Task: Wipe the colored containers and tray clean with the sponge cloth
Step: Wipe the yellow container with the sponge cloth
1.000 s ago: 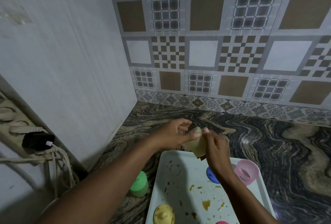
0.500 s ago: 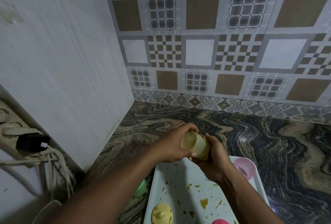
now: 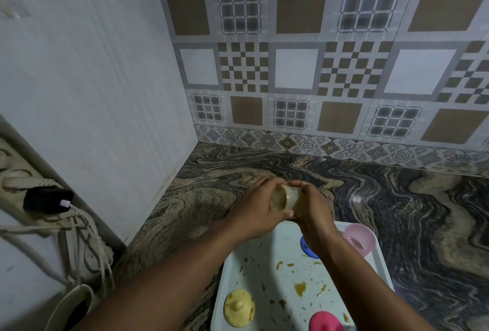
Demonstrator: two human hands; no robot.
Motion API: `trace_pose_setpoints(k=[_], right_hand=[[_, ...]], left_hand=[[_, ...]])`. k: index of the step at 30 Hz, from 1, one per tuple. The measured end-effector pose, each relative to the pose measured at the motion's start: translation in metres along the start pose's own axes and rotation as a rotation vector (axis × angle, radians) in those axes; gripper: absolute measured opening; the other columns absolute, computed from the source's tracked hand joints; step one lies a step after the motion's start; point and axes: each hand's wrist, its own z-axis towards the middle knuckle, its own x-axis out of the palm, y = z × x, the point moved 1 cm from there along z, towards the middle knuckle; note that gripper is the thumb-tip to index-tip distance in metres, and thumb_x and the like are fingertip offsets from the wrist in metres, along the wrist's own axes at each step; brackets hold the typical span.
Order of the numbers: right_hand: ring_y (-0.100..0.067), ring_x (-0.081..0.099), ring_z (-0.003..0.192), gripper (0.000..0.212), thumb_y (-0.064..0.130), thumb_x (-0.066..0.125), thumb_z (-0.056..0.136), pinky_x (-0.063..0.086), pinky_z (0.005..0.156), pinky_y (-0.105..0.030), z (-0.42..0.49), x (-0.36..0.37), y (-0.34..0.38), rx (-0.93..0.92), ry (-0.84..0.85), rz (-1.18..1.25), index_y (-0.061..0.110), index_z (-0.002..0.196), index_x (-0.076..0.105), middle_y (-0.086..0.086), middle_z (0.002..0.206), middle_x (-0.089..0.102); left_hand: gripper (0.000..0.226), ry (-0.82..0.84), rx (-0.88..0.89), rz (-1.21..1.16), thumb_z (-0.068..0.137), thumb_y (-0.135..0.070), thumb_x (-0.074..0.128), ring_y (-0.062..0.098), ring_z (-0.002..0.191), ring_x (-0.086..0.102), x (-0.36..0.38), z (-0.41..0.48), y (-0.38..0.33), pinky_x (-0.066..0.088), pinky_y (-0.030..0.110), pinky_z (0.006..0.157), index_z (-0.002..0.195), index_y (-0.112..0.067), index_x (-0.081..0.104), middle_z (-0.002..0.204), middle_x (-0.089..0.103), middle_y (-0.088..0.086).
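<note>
Item: pale yellow container (image 3: 287,198), held on its side just above the far edge of the white tray (image 3: 221,285). The left hand (image 3: 254,207) is curled round its open end and the right hand (image 3: 315,215) is clamped round its base; the sponge cloth cannot be made out between them. Handling, as a judgement: grip the base firmly and turn the container against the wiping fingers to cover rim and inner wall, working over the tray so residue joins the brown smears (image 3: 300,287), not the marble surface (image 3: 397,211).
</note>
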Motion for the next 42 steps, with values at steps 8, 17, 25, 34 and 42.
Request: trace_pose_setpoints(k=[8,17,25,34,42], right_hand=[[-0.039,0.067,0.102,0.03,0.026,0.046,0.094,0.054,0.069,-0.042,0.001,0.006,-0.001,-0.079,0.015,-0.049,0.019,0.099,0.075,-0.014,0.106,0.073],[-0.032,0.062,0.083,0.034,0.023,0.039,0.103,0.053,0.067,-0.049,-0.003,0.008,0.0,-0.158,0.087,-0.127,0.015,0.1,0.071,-0.017,0.099,0.068],[-0.036,0.063,0.101,0.033,0.023,0.041,0.102,0.055,0.081,-0.054,-0.001,0.008,-0.004,-0.18,0.073,-0.131,0.019,0.097,0.073,-0.01,0.104,0.069],[-0.033,0.063,0.094,0.032,0.022,0.039,0.103,0.054,0.07,-0.044,0.001,0.007,-0.001,-0.174,0.059,-0.106,0.015,0.1,0.07,-0.014,0.103,0.068],[-0.037,0.064,0.095,0.033,0.023,0.039,0.105,0.055,0.072,-0.047,0.006,0.008,0.0,-0.198,0.057,-0.121,0.015,0.099,0.071,-0.017,0.104,0.068]], left_hand=[[0.078,-0.038,0.039,0.032,0.076,-0.052,0.077,0.012,0.116,0.056,0.001,-0.008,0.017,0.054,0.036,0.09,0.141,-0.038,0.037,0.14,0.044,-0.013],[0.079,-0.049,0.257,0.342,0.082,-0.045,0.074,0.018,0.12,0.055,-0.003,-0.012,0.028,0.056,0.04,0.087,0.147,-0.033,0.03,0.149,0.033,-0.009],[0.069,-0.104,0.277,0.343,0.085,-0.04,0.07,0.022,0.12,0.056,-0.002,-0.015,0.025,0.056,0.043,0.088,0.144,-0.027,0.037,0.147,0.037,-0.005],[0.067,-0.099,0.134,0.178,0.082,-0.047,0.072,0.014,0.108,0.061,-0.004,-0.006,0.018,0.057,0.039,0.086,0.14,-0.031,0.043,0.136,0.05,-0.006],[0.066,-0.12,0.022,0.002,0.074,-0.062,0.073,0.004,0.098,0.067,-0.005,-0.003,0.026,0.059,0.038,0.083,0.132,-0.042,0.047,0.122,0.062,-0.013]])
